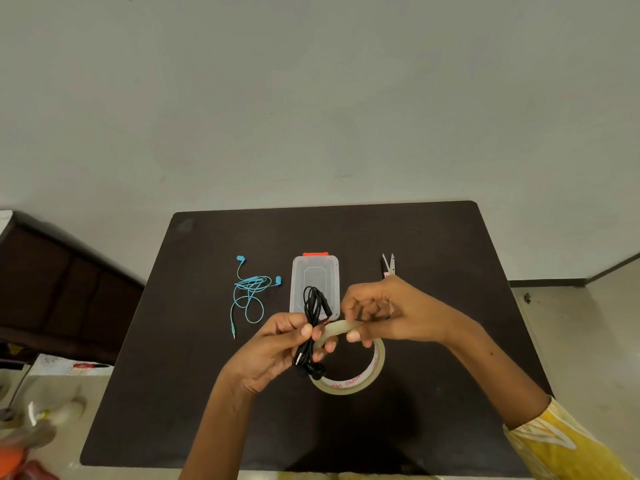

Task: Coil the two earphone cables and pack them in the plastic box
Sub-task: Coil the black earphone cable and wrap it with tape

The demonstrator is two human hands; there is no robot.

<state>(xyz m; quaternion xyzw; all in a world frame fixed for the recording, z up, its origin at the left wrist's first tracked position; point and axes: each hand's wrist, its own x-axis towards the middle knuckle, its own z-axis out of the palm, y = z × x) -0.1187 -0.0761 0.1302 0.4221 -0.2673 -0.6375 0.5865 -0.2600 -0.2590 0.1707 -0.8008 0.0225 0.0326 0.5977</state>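
Black earphone cable pinched between left fingers.

My left hand is raised with its fingers curled, pinching the black earphone bundle. My right hand is alongside, thumb and forefinger pinching the tape roll; both forearms angle inward.

This looks like a room in a home. A small dark worktop stands against a plain pale wall on a light tiled floor. Dark wooden furniture sits off the worktop's left edge, and household clutter with printed papers lies near its near-left corner.
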